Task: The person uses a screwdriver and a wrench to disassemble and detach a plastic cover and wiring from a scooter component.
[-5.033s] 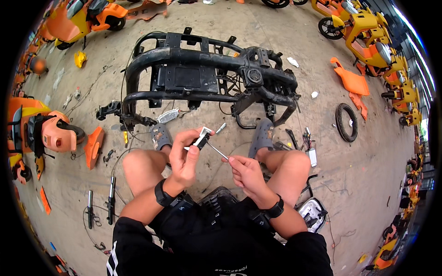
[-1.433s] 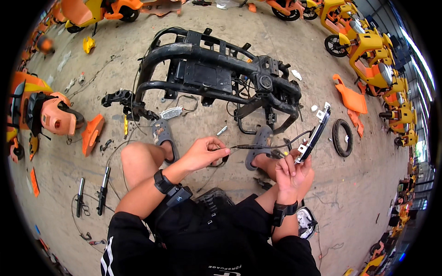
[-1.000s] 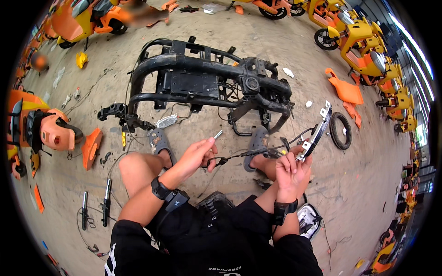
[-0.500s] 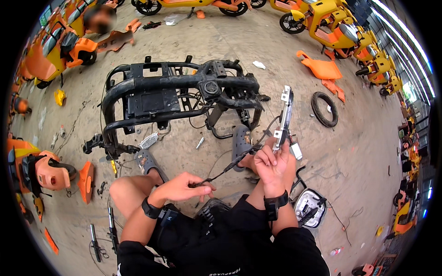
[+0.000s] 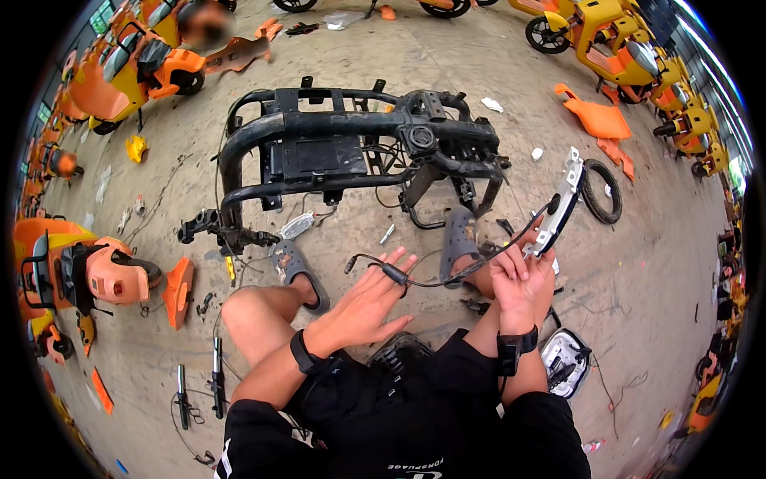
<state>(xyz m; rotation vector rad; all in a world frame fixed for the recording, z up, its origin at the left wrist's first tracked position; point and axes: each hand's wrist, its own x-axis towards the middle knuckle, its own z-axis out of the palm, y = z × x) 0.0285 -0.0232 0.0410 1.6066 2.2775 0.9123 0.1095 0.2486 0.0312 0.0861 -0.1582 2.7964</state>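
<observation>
My right hand grips the lower end of a curved, silver-backed lamp strip, which slants up and away to the right. From the strip's back a black cable loops across to my left hand. That hand is open, its fingers stretched out and apart. A thicker sleeve on the cable lies against its fingers, and the plug end sticks out past them to the left. Beyond both hands a black scooter frame rests on the concrete floor.
A loose tyre and an orange panel lie at the right. Near my right knee is a white lamp housing. Two shock absorbers lie at the lower left. Orange and yellow scooters line the surroundings.
My left hand has opened from its hold on the cable and moved up and right; the plug end now shows. The view has shifted, while my right hand keeps the lamp strip.
</observation>
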